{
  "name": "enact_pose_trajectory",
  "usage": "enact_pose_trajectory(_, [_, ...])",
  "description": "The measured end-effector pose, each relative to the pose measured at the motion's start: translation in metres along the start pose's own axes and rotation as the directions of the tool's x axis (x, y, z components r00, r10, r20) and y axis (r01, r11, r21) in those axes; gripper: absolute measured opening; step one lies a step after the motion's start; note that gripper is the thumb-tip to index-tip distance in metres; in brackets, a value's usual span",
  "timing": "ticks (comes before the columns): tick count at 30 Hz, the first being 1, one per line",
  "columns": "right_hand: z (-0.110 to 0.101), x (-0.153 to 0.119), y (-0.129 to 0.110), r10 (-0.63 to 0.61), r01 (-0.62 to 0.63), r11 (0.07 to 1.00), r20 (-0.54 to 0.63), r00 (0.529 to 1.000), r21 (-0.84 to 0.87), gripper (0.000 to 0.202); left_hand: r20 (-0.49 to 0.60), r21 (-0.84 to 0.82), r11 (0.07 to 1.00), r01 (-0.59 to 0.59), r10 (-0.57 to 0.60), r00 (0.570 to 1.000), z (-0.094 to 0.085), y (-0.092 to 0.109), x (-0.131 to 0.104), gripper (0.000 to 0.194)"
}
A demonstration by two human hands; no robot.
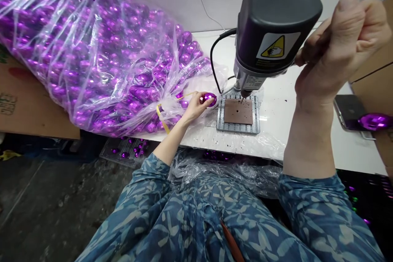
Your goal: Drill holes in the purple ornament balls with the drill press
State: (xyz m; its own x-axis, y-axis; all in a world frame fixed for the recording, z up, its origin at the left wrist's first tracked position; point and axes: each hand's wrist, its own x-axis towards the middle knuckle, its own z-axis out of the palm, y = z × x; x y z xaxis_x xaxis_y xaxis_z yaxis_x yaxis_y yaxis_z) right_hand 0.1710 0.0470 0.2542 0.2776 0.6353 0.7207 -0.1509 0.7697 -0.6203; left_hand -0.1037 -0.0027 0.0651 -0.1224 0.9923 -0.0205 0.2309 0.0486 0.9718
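My left hand [196,107] pinches a shiny purple faceted ball [209,99] between thumb and fingers, just left of the drill press base [238,128]. My right hand [344,45] is raised at the right of the black drill press head [278,16], its fingers wrapped round the feed handle, which is mostly hidden. Below the chuck [247,92], a thin drill bit points down over a brown board [232,112] with a small dark hole. The board lies on the slotted metal base. A gap separates the ball from the board.
A large clear plastic bag [101,53] full of purple balls, tied with a yellow band [159,110], fills the left side. A phone [348,110] and another purple ball [375,121] lie at right. Dark crumbs dot the white table [273,118]. Cardboard boxes flank both sides.
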Motion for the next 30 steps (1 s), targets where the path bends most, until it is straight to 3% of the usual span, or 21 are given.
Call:
enact_pose_trajectory(4, [-0.002, 0.0, 0.0, -0.006, 0.006, 1.0, 0.023, 1.0, 0.008, 0.075, 0.138, -0.367, 0.904, 0.218, -0.179, 0.974, 0.002, 0.0, -0.013, 0.044])
enact_pose_trajectory(9, [-0.002, 0.0, -0.002, -0.01, 0.01, 1.0, 0.032, 0.999, -0.013, 0.076, 0.264, -0.532, 0.799, 0.281, -0.158, 0.951, 0.005, 0.008, -0.029, 0.052])
enact_pose_trajectory(14, [0.001, -0.001, -0.004, 0.001, -0.001, 1.0, 0.012, 1.0, -0.029, 0.083, 0.245, -0.438, 0.882, 0.173, -0.068, 0.967, 0.017, 0.009, -0.033, 0.065])
enact_pose_trajectory(19, [-0.001, -0.002, -0.002, 0.011, -0.01, 0.999, 0.012, 1.0, -0.041, 0.08, 0.209, -0.366, 0.929, 0.052, 0.027, 0.978, 0.045, -0.003, -0.02, 0.074])
enact_pose_trajectory(24, [0.0, -0.003, -0.006, 0.012, -0.011, 0.999, 0.023, 1.0, -0.037, 0.079, 0.179, -0.243, 0.97, 0.001, 0.044, 0.983, 0.064, -0.01, -0.006, 0.067])
enact_pose_trajectory(30, [0.003, -0.006, -0.007, -0.005, 0.006, 0.998, 0.028, 1.0, -0.07, 0.077, 0.225, -0.117, 0.99, -0.081, 0.106, 0.969, 0.074, -0.011, 0.0, 0.059])
